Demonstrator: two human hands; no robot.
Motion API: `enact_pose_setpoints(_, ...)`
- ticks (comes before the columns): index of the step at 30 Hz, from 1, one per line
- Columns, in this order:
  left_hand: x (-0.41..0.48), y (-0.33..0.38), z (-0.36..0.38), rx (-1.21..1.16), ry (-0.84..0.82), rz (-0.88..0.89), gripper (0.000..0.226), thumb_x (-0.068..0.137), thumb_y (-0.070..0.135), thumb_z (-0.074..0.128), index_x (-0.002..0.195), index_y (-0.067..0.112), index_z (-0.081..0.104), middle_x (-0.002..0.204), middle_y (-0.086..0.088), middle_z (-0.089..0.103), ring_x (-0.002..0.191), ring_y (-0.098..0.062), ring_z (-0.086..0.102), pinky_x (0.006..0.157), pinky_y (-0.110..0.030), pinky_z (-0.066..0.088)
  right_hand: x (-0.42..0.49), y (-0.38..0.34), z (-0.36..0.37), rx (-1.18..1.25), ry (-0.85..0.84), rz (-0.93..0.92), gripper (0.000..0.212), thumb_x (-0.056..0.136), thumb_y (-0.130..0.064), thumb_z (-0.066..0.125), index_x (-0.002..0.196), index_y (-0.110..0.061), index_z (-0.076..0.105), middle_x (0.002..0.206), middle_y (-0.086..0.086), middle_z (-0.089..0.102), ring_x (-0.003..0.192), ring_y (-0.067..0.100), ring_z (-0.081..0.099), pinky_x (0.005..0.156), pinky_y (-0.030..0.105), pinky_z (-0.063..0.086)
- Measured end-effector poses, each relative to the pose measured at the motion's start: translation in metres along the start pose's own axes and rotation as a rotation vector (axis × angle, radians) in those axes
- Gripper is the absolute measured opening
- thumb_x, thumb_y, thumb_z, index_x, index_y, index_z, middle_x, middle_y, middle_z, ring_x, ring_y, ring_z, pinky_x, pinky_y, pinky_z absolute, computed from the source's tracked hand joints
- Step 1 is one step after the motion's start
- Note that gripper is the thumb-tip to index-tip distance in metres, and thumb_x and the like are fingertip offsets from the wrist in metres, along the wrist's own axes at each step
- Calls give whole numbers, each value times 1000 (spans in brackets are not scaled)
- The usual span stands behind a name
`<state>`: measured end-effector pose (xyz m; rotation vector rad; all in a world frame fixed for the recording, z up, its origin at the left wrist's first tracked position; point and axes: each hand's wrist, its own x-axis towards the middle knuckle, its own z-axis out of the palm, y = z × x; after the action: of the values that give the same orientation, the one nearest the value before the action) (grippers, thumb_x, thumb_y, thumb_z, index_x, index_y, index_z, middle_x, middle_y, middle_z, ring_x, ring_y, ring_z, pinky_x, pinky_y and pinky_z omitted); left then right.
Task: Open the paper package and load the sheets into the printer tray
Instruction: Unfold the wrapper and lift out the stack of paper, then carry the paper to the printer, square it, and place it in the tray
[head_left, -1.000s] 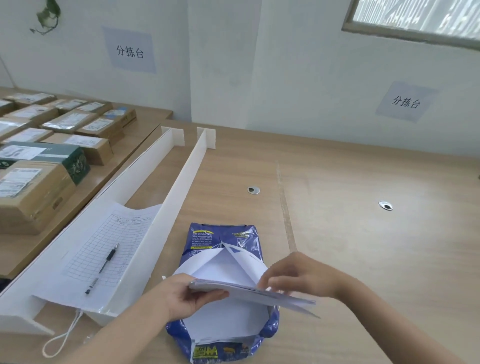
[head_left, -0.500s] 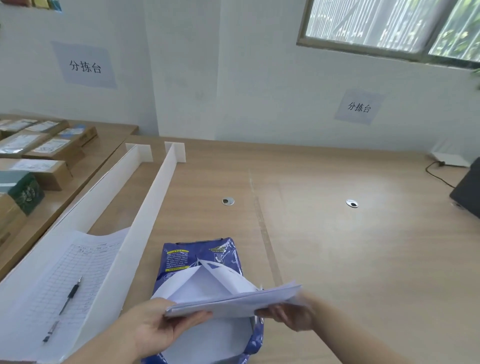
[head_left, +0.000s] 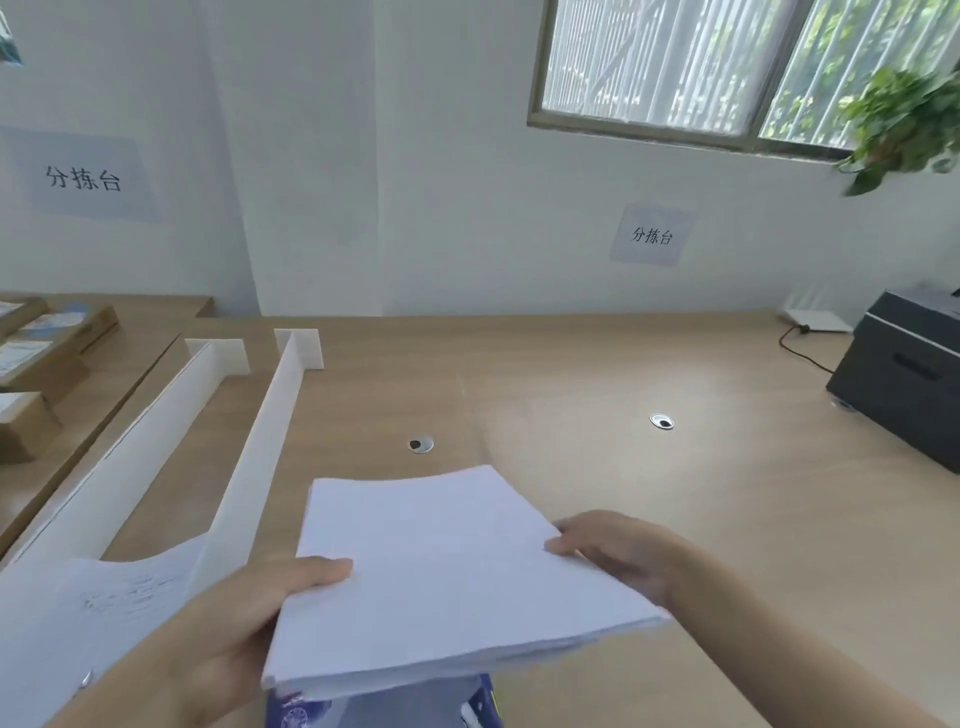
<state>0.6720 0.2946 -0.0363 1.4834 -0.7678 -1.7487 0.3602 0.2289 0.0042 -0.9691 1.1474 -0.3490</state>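
Both my hands are up on one stack of white sheets (head_left: 447, 577), lifted clear above the desk (head_left: 597, 374) and held roughly flat, near edge toward me. My left hand (head_left: 228, 639) clamps the near left corner, thumb pressed on the top sheet, the rest of the fingers tucked under. My right hand (head_left: 618, 556) grips the right edge, fingertips just curling over onto the top sheet. Directly under the stack, at the bottom of view, one blue paper package (head_left: 384, 706) peeks out; only a strip shows, so I can't say how wide it gapes.

To my near left lies one printed form (head_left: 88, 623), blurred, its text unreadable from here. It sits between two long white divider walls (head_left: 249, 483) that run away from me toward the far wall, each ending in a short foot.

Further out on the desk, two round metal cable grommets: one (head_left: 420, 444) just beyond the stack's far edge, one (head_left: 661, 421) off to the right. Far right stands one dark printer (head_left: 904, 374), well apart from the sheets, with a black cable (head_left: 802, 348) trailing from a white box behind it.

Far left, on a separate table, several cardboard parcels (head_left: 47, 358), cut off by the frame, so no count. On the far wall, two paper signs (head_left: 652, 235), one window (head_left: 727, 67), and one leafy plant (head_left: 904, 124) hanging at its right.
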Motion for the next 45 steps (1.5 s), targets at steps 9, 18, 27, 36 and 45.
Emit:
enact_pose_setpoints(9, 42, 23, 49, 355, -70, 397, 49, 80, -20, 55, 127, -8, 45, 95, -2, 60, 80, 0, 61, 70, -4, 44, -1, 36, -10, -118, 344, -269, 32, 88, -4, 51, 116, -20, 50, 91, 3, 71, 75, 16, 69, 54, 24, 48)
enact_pose_setpoints(18, 113, 25, 155, 397, -197, 427, 44, 82, -22, 49, 110, 10, 54, 92, 0, 65, 86, -20, 60, 70, -29, 47, -28, 71, -79, 24, 677, -367, 25, 95, 1, 39, 107, -19, 49, 96, 17, 67, 74, 19, 68, 55, 20, 52)
enact_pose_setpoints(27, 145, 18, 319, 393, -228, 510, 33, 83, 8, 61, 97, 36, 55, 98, 15, 67, 85, -5, 65, 61, -24, 51, -74, 106, -221, 145, 842, -496, 21, 94, 3, 37, 108, -9, 48, 115, 20, 63, 91, 27, 64, 88, 53, 52)
enact_pose_setpoints(36, 175, -13, 517, 377, -170, 564, 38, 83, -8, 59, 107, 20, 52, 99, -4, 63, 81, -15, 61, 62, -27, 47, -162, 140, -394, 53, 923, -509, 24, 90, 6, 37, 111, -1, 47, 111, 24, 62, 85, 22, 58, 76, 41, 51)
enact_pose_setpoints(45, 229, -38, 668, 355, -205, 577, 38, 81, -16, 54, 103, 16, 56, 103, -12, 64, 90, -28, 59, 81, -42, 46, -195, 178, -535, 11, 1074, -439, 36, 79, 11, 38, 99, -13, 56, 103, 9, 64, 91, 29, 62, 83, 46, 53)
